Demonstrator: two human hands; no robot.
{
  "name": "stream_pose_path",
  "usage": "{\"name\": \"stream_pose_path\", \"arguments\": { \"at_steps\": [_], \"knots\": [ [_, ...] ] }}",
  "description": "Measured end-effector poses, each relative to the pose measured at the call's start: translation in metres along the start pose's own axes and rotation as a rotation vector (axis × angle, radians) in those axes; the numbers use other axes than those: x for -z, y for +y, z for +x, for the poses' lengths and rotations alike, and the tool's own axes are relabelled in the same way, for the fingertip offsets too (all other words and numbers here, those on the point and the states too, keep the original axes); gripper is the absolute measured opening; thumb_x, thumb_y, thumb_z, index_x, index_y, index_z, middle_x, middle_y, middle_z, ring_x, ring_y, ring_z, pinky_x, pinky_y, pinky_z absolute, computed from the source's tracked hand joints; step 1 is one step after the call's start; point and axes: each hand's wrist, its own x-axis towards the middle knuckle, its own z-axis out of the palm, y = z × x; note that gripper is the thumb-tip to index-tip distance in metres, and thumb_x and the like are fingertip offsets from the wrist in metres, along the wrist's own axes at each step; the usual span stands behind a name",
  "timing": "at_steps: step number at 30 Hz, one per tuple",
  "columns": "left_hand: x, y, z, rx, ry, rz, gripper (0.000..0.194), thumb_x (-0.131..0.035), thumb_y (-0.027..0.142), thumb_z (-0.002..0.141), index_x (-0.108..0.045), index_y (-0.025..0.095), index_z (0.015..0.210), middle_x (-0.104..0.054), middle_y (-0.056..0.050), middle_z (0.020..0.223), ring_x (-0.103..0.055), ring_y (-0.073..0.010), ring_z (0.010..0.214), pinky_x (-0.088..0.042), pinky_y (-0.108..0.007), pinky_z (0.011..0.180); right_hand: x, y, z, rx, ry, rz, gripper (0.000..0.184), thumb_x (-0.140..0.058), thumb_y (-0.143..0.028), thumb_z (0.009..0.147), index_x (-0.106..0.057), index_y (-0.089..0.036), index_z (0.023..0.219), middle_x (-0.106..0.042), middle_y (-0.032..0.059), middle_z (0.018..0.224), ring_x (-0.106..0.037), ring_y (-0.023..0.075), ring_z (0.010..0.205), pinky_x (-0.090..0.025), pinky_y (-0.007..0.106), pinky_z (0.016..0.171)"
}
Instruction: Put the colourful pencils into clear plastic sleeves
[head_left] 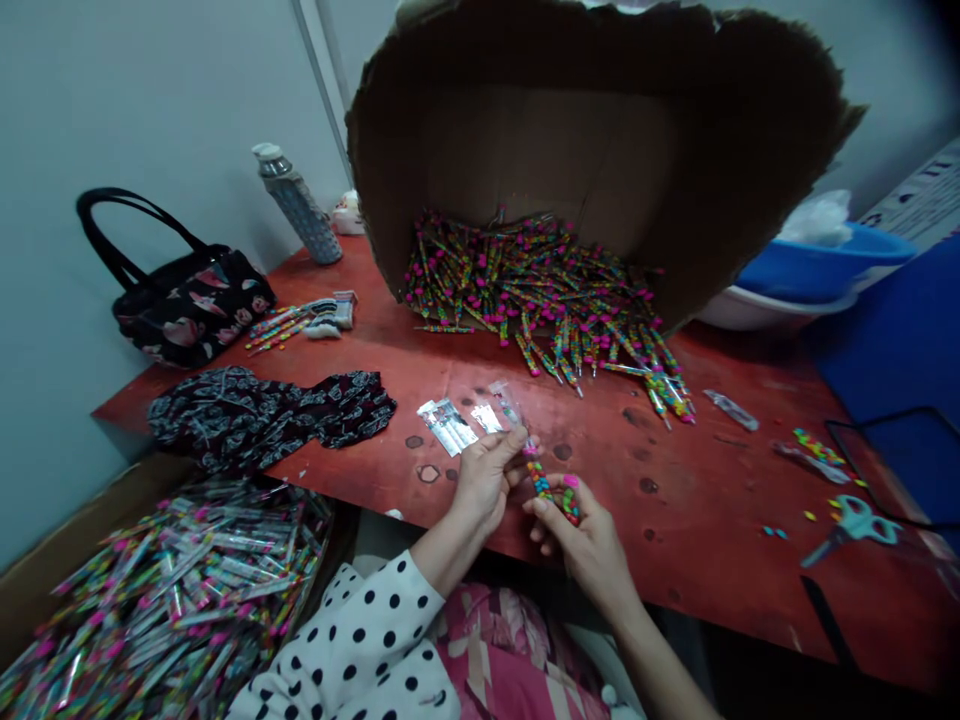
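Over the front of the table, a thin clear tube filled with colourful candy-like pieces (538, 477) is held between both hands. My left hand (481, 482) pinches its upper end, near a pink part. Lower down, the fingers of my right hand (583, 535) are closed round the tube's candy-filled end; another pink piece shows by the fingertips. A clear wrapper or tube end (504, 400) extends beyond my left fingertips; whether it belongs to the same tube I cannot tell. Silvery printed packets (448, 427) lie just left of my left hand.
A large cardboard box (547, 130) on its side holds many filled tubes (517, 275), some spilling onto the red table (600, 440). Scissors (851, 525) lie right. Left are a handbag (199, 310), bottle (300, 205), dark cloth (270, 412) and a low box of wrapped tubes (187, 590).
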Motion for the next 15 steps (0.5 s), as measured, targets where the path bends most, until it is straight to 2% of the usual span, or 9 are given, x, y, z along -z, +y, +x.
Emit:
{"name": "stream_pose_path", "arguments": {
  "at_steps": [3, 9, 15],
  "knots": [
    [-0.0008, -0.0002, -0.0001, -0.018, 0.005, 0.006, 0.021, -0.072, 0.027, 0.064, -0.063, 0.009, 0.071, -0.067, -0.006, 0.071, -0.062, -0.0131, 0.064, -0.050, -0.024, 0.062, -0.0009, -0.0006, -0.0005, 0.041, 0.084, -0.091, 0.031, -0.058, -0.042, 0.078, -0.049, -0.019, 0.096, -0.058, -0.0010, 0.062, -0.056, 0.0118, 0.052, -0.045, 0.020, 0.043],
    [-0.0002, -0.0018, -0.0026, -0.002, 0.009, 0.021, 0.023, -0.073, 0.030, 0.062, -0.063, 0.010, 0.067, -0.067, -0.006, 0.070, -0.062, -0.0133, 0.064, -0.050, -0.025, 0.062, -0.0004, 0.0026, 0.0027, 0.000, -0.010, 0.108, 0.034, -0.055, -0.046, 0.078, -0.048, -0.018, 0.097, -0.061, 0.0017, 0.073, -0.053, 0.0101, 0.049, -0.036, 0.018, 0.036],
    [0.0022, -0.0032, -0.0040, 0.005, -0.049, 0.038, 0.021, -0.072, 0.028, 0.064, -0.065, 0.010, 0.073, -0.068, -0.007, 0.074, -0.062, -0.0136, 0.066, -0.050, -0.026, 0.064, 0.0005, 0.0006, 0.0017, 0.006, 0.039, 0.050, 0.032, -0.055, -0.044, 0.079, -0.049, -0.018, 0.097, -0.061, 0.0012, 0.072, -0.050, 0.0081, 0.045, -0.034, 0.017, 0.035]
  ]
}}
